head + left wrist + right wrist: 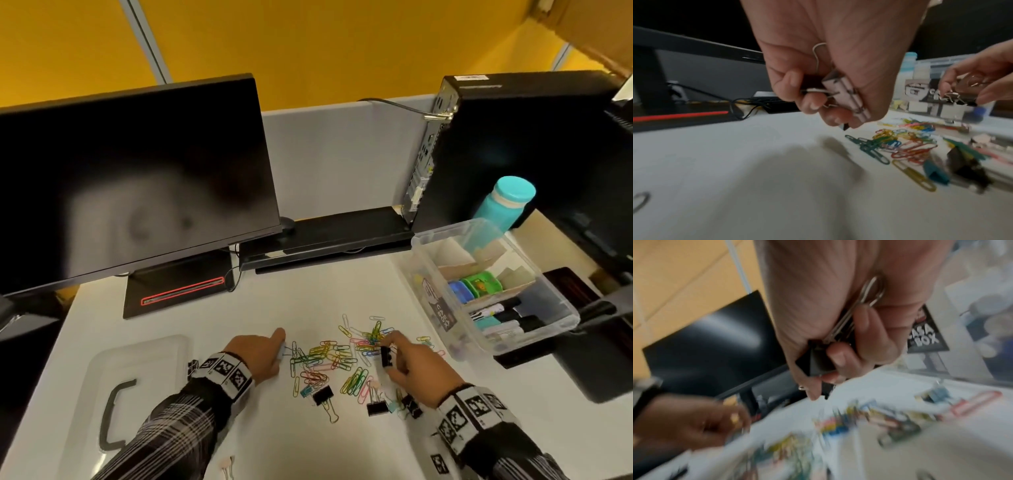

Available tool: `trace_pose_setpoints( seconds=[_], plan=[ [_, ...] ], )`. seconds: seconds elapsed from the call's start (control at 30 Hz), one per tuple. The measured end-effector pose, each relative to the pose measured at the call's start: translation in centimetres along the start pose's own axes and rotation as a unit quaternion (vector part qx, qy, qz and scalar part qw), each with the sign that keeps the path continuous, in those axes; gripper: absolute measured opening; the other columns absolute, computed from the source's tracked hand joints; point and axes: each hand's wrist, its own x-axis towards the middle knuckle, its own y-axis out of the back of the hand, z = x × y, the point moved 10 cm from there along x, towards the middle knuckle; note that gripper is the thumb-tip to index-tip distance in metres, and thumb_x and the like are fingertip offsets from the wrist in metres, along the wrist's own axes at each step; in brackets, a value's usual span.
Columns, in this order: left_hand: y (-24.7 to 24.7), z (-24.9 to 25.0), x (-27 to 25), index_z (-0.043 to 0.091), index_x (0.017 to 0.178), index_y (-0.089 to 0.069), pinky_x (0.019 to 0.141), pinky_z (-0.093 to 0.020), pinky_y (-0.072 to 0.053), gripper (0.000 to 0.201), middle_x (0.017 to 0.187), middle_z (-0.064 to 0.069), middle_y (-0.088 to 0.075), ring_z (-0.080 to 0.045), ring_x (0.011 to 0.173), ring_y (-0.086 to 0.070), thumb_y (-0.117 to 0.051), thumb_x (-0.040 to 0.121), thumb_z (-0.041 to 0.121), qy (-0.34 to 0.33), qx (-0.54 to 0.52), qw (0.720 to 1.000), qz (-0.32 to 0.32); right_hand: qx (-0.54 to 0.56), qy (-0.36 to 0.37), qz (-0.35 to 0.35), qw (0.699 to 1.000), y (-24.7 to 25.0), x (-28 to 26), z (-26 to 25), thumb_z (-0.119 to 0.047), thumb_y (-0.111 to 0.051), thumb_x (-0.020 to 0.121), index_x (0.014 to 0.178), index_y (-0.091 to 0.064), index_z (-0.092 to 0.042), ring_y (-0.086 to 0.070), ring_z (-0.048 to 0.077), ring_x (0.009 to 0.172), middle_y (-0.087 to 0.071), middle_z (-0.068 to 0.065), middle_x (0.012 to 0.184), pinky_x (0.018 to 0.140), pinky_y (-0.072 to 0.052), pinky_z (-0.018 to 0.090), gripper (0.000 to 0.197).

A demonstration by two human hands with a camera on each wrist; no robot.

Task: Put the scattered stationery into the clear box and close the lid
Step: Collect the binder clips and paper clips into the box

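Coloured paper clips (337, 356) and several binder clips (323, 395) lie scattered on the white desk (260, 308). My left hand (262, 353) hovers at the pile's left edge, its fingers curled round pale pink binder clips (845, 95). My right hand (407, 363) is over the pile's right side and grips black binder clips (813, 363), one showing as a black binder clip (386, 357) at its fingertips. The clear box (424, 240) stands open at the right, with markers and small tins inside. Its clear lid (137, 387) lies flat at the left.
A dark monitor (137, 178) stands at the back left, a keyboard (325, 236) behind the pile, a black computer tower (507, 147) and a teal bottle (507, 202) at the back right. A black tray (565, 284) sits right of the box.
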Motion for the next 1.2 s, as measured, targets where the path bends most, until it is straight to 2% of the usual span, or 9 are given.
trace_pose_setpoints(
  seconds=[0.17,0.3,0.37,0.47,0.6,0.8,0.93,1.07,1.2],
  plan=[
    [-0.4,-0.5,-0.9,0.020,0.117,-0.035,0.060,-0.031,-0.047,0.029,0.062,0.008,-0.050,-0.019,0.055,-0.052,-0.027,0.097,0.040,0.046,-0.085,0.994,0.041,0.128,-0.031,0.145,0.981,10.5,-1.1,-0.2,-0.022,-0.067,0.085,0.104,-0.049,-0.027,-0.059,0.010,0.057,-0.061,0.001,0.066,0.056,-0.050,0.025,0.027],
    [-0.2,0.3,-1.2,0.022,0.117,-0.035,0.058,-0.027,-0.043,0.027,0.067,0.007,-0.053,-0.018,0.061,-0.053,-0.034,0.096,0.039,0.061,-0.122,0.989,0.051,-0.013,-0.115,0.241,0.964,19.4,0.9,2.0,-0.024,-0.063,0.087,0.105,-0.046,-0.024,-0.061,0.020,0.074,-0.061,0.003,0.081,0.067,-0.050,0.033,0.025],
    [-0.1,1.0,-1.2,0.023,0.118,-0.036,0.062,-0.028,-0.045,0.029,0.074,0.005,-0.058,-0.019,0.065,-0.056,-0.036,0.095,0.041,0.064,-0.135,0.987,0.059,-0.111,-0.168,0.218,0.955,21.3,3.7,3.9,-0.026,-0.062,0.086,0.109,-0.052,-0.014,-0.060,0.027,0.090,-0.061,0.009,0.097,0.080,-0.051,0.039,0.028],
    [-0.3,2.0,-1.2,0.023,0.122,-0.037,0.061,-0.027,-0.043,0.034,0.070,0.009,-0.053,-0.018,0.066,-0.054,-0.037,0.094,0.044,0.067,-0.146,0.985,0.066,-0.192,-0.207,0.113,0.953,20.8,8.0,6.3,-0.032,-0.064,0.081,0.106,-0.061,-0.009,-0.060,0.028,0.089,-0.061,0.010,0.095,0.078,-0.048,0.037,0.034],
    [-0.4,2.7,-1.9,0.024,0.125,-0.037,0.051,-0.024,-0.033,0.037,0.063,0.013,-0.042,-0.014,0.063,-0.048,-0.041,0.093,0.044,0.075,-0.159,0.981,0.078,-0.195,-0.227,0.105,0.948,21.0,10.0,6.1,-0.035,-0.066,0.079,0.089,-0.056,-0.013,-0.058,0.020,0.073,-0.056,0.003,0.077,0.076,-0.051,0.034,0.026],
    [-0.5,2.5,-3.5,0.027,0.126,-0.035,0.048,-0.017,-0.029,0.039,0.064,0.011,-0.046,-0.006,0.057,-0.044,-0.045,0.092,0.043,0.099,-0.206,0.969,0.090,-0.139,-0.203,0.080,0.966,20.5,10.2,5.8,-0.044,-0.065,0.079,0.108,-0.060,-0.014,-0.060,0.023,0.082,-0.062,0.004,0.095,0.075,-0.049,0.036,0.042],
    [0.5,3.6,-3.6,0.026,0.124,-0.037,0.048,-0.017,-0.030,0.035,0.066,0.010,-0.046,-0.007,0.057,-0.045,-0.044,0.093,0.040,0.097,-0.222,0.966,0.095,-0.128,-0.150,0.118,0.973,20.3,8.3,4.0,-0.038,-0.062,0.085,0.128,-0.052,-0.019,-0.060,0.025,0.107,-0.060,0.007,0.120,0.089,-0.047,0.035,0.047],
    [3.7,6.3,-1.8,0.027,0.121,-0.037,0.057,-0.024,-0.041,0.033,0.076,0.007,-0.056,-0.014,0.066,-0.054,-0.046,0.092,0.039,0.071,-0.232,0.965,0.097,-0.001,-0.133,0.179,0.975,19.7,3.1,4.6,-0.024,-0.048,0.094,0.123,-0.056,-0.013,-0.052,0.029,0.116,-0.055,0.011,0.128,0.100,-0.041,0.042,0.031],
    [10.3,11.6,2.1,0.027,0.120,-0.036,0.063,-0.029,-0.048,0.032,0.075,0.008,-0.055,-0.015,0.065,-0.054,-0.044,0.092,0.041,0.009,-0.204,0.971,0.121,-0.066,-0.084,0.281,0.954,18.3,-2.4,7.4,-0.016,-0.050,0.087,0.121,-0.056,-0.014,-0.048,0.030,0.114,-0.056,0.013,0.125,0.098,-0.040,0.042,0.035]
  ],
)
